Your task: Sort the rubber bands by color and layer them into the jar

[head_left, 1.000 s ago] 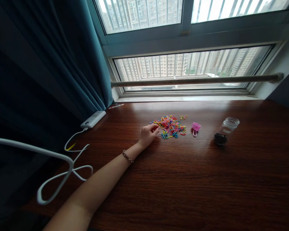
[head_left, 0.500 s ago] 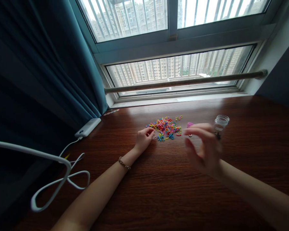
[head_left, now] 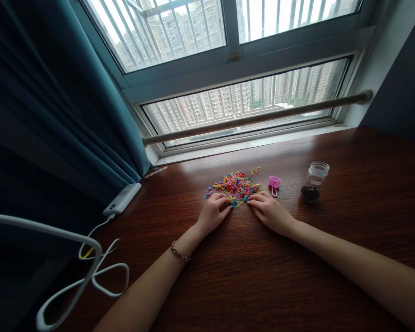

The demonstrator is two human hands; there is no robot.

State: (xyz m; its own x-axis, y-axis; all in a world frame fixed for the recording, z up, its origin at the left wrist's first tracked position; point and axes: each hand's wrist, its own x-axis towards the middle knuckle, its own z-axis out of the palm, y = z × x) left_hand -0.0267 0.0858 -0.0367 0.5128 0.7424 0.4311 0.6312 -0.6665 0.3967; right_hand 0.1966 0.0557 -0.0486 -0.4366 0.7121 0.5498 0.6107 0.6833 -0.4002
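A pile of small colourful bands (head_left: 237,184) lies on the dark wooden table (head_left: 221,276). My left hand (head_left: 214,211) rests at the pile's left front edge, its fingers closed together near the bands; what they hold, if anything, is too small to tell. On the right front edge, my right hand (head_left: 269,211) has its fingertips pressed together by the blue bands, and anything between them is hidden. Just behind my right hand is a pink lid-like piece (head_left: 274,181) with a pale loop (head_left: 274,191) in front of it.
To the right stands an open clear jar (head_left: 316,177) with dark contents. A few loose bands (head_left: 255,170) lie behind the pile. At the left are a white power device (head_left: 122,199), a white cable (head_left: 65,230) and a blue curtain (head_left: 100,92). A window bar (head_left: 256,119) runs behind.
My right hand has come down and left from beside the jar to the pile's edge. My left hand has shifted slightly right and down along the pile. The view has tilted.
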